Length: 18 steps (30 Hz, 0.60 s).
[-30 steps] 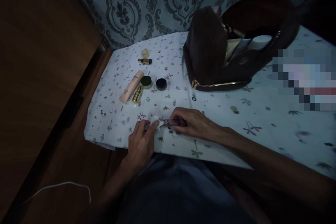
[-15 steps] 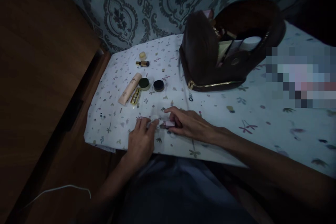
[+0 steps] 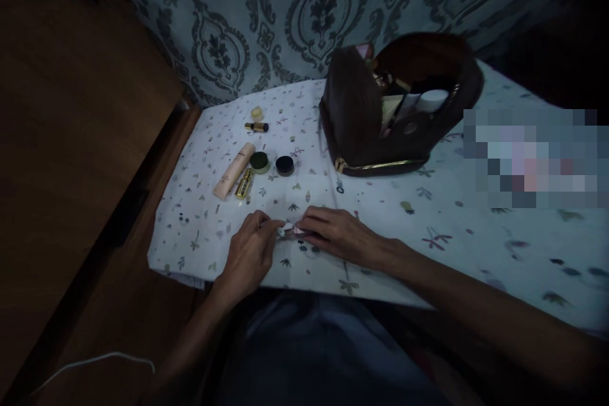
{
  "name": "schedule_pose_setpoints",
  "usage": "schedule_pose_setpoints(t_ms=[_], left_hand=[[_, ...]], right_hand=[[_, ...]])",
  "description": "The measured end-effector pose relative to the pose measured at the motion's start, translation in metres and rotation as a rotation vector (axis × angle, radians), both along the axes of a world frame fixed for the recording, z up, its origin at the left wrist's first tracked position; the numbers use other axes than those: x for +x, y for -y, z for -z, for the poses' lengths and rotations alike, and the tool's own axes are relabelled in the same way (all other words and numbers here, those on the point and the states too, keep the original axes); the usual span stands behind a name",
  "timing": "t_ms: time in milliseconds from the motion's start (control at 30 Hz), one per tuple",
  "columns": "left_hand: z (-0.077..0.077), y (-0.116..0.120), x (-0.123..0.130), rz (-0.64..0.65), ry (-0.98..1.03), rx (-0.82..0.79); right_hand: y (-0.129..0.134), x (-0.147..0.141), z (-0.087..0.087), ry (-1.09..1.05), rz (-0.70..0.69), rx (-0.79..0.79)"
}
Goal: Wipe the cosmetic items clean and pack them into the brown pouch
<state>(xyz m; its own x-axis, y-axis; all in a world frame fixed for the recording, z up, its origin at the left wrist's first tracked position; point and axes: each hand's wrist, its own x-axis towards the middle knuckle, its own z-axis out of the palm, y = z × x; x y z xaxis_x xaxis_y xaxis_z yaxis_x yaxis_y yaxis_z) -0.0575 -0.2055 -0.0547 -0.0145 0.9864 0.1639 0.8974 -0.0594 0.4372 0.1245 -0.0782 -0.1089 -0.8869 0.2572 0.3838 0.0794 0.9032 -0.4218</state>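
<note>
Both hands meet close above the printed cloth near its front edge. My right hand (image 3: 340, 236) closes its fingers round a small pinkish box-like item (image 3: 298, 229), mostly hidden by them. My left hand (image 3: 247, 250) pinches a small whitish piece (image 3: 284, 227) at the left end of that item; whether the two are joined I cannot tell. Beyond the hands lie a peach squeeze tube (image 3: 234, 171), a gold lipstick-like tube (image 3: 244, 184), a green-lidded jar (image 3: 259, 162) and a dark-lidded jar (image 3: 284, 165).
An unzipped brown cosmetic bag (image 3: 361, 120) full of items stands at the back right. Farther back lie a small dark-and-gold bottle (image 3: 257, 127) and a yellowish little pot (image 3: 257, 113). A wooden cabinet (image 3: 85, 95) rises at left; a pale cable (image 3: 109, 355) hangs below.
My right fingers have closed further over the pinkish item, and my left thumb and finger now pinch the whitish piece at its end. The view has shifted slightly.
</note>
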Motion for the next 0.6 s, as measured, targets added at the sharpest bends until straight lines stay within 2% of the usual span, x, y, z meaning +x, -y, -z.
schedule_pose_setpoints(t_ms=[100,167,367,500,600], left_hand=[[0.000,-0.009,-0.003,0.078,0.084,-0.003],[0.003,-0.014,-0.010,0.105,0.160,-0.021],[0.009,-0.037,-0.048,0.186,0.310,-0.215],[0.010,-0.041,-0.065,0.205,0.379,-0.346],[0.022,-0.039,-0.071,0.128,0.422,-0.349]], right_hand=[[0.003,0.000,-0.002,0.018,0.042,0.147],[0.004,0.001,-0.004,0.038,0.065,0.181],[-0.002,0.013,-0.020,0.078,0.108,0.108],[-0.022,0.038,-0.051,-0.147,0.243,0.004],[-0.055,0.063,-0.091,-0.361,0.506,-0.050]])
